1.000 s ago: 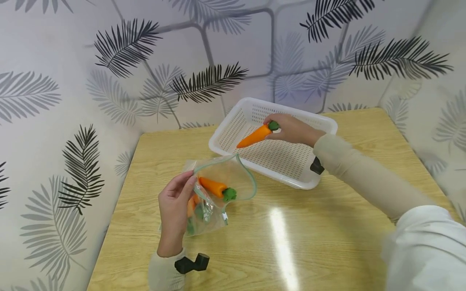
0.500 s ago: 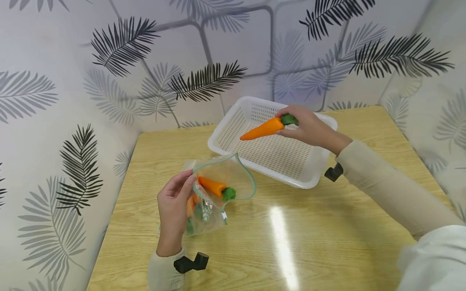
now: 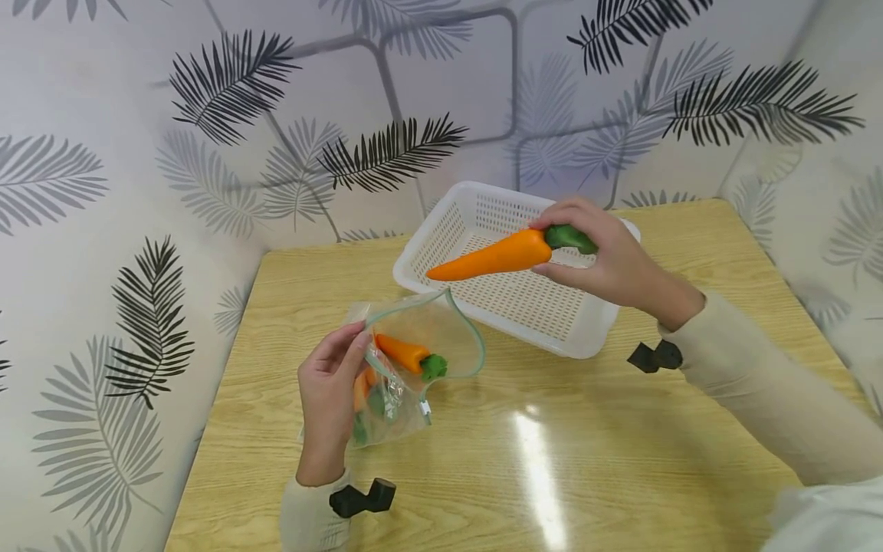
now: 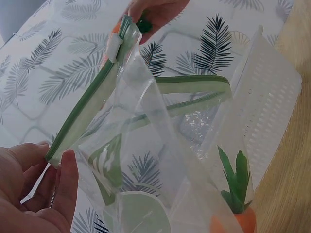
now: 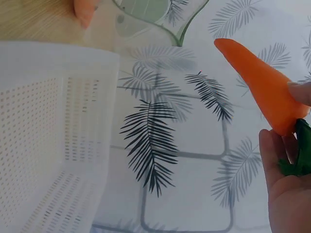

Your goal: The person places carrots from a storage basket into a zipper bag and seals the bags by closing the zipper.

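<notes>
An orange carrot (image 3: 493, 257) with green leaves is pinched near its top by my right hand (image 3: 600, 249), above the white basket; its tip points left. The right wrist view shows the same carrot (image 5: 262, 82) between thumb and fingers. With thumb and fingers my left hand (image 3: 331, 379) pinches the green-edged rim of a clear zip bag (image 3: 407, 418), whose mouth gapes. Inside the bag lies one carrot (image 3: 403, 354), its leaves toward the right, and more orange and green shapes blurred by the plastic. In the left wrist view, a white slider (image 4: 113, 47) sits on the bag's green zip.
Behind the bag stands a white perforated basket (image 3: 441, 218), with no carrot visible in it. Both rest on a wooden table (image 3: 469, 475), which backs onto a leaf-patterned wall covering (image 3: 455, 92).
My right hand has risen and come nearer with the carrot, shifting right over the basket, while the carrot's tip swung out toward the bag. My left hand and the bag have stayed put.
</notes>
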`<state>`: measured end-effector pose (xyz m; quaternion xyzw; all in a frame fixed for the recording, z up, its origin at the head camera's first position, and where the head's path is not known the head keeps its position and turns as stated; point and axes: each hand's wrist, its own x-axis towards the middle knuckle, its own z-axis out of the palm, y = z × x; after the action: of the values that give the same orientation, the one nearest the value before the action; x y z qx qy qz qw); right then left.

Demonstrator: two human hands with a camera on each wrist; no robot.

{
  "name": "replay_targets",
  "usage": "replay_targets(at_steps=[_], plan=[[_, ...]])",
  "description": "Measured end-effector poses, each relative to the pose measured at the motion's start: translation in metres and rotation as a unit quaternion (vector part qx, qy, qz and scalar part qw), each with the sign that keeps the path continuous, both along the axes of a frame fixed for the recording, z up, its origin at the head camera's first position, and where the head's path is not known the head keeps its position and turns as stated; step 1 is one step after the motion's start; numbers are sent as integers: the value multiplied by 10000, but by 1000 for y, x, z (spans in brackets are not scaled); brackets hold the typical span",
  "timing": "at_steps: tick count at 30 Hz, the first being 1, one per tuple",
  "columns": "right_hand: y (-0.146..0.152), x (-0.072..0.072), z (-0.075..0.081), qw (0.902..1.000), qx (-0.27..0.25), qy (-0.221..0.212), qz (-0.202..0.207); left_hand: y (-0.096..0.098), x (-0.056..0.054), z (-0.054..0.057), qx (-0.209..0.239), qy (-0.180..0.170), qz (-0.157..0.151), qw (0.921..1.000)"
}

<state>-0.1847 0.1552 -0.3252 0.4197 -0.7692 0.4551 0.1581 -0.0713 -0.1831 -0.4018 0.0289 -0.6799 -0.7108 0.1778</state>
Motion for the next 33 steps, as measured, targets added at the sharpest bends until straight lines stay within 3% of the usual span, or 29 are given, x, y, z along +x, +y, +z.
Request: replay_targets(at_steps=[6, 8, 10, 15, 20, 33], plan=[[-12, 26, 22, 9948, -70, 574, 835, 1, -1, 1, -31, 21, 17, 10000], [-16, 29, 21, 9923, -5, 705, 1014, 1, -1, 1, -49, 39, 14, 10000], [-18, 25, 10, 9907, 97, 765, 1119, 1, -1, 1, -32, 30, 7, 10000], [-23, 13, -19, 9883, 407, 972, 1102, 1, 0, 2, 22, -17, 14, 10000], [-32, 13, -28, 9866, 642, 1111, 1009, 1, 0, 2, 4, -36, 3, 10000], [-55, 14, -52, 9857, 1263, 911, 639, 3, 1, 2, 35, -47, -63, 10000]])
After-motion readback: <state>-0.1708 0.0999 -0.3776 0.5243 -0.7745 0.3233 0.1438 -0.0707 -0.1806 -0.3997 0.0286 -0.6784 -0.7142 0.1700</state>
